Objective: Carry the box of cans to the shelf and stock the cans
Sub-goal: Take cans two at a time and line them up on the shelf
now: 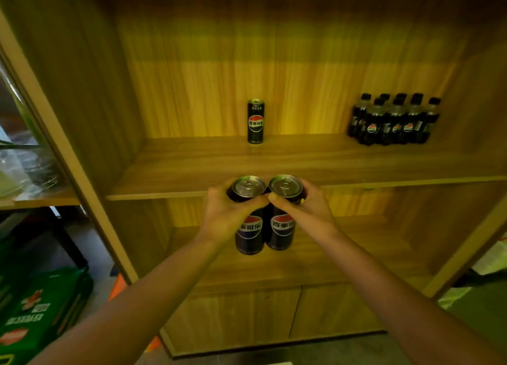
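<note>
Two tall black cola cans are held upright side by side in front of a wooden shelf unit. My left hand (223, 213) grips the left can (249, 233) near its top. My right hand (307, 208) grips the right can (282, 231) the same way. Both cans hang just below the front edge of the upper shelf board (192, 169). One more black can (255, 121) stands upright at the back middle of that board. The box of cans is not in view.
A shrink-wrapped pack of small black cola bottles (395, 120) stands at the back right of the same shelf. A lower shelf and closed cabinet doors (274, 315) lie beneath. Green crates (41, 309) sit on the floor at left.
</note>
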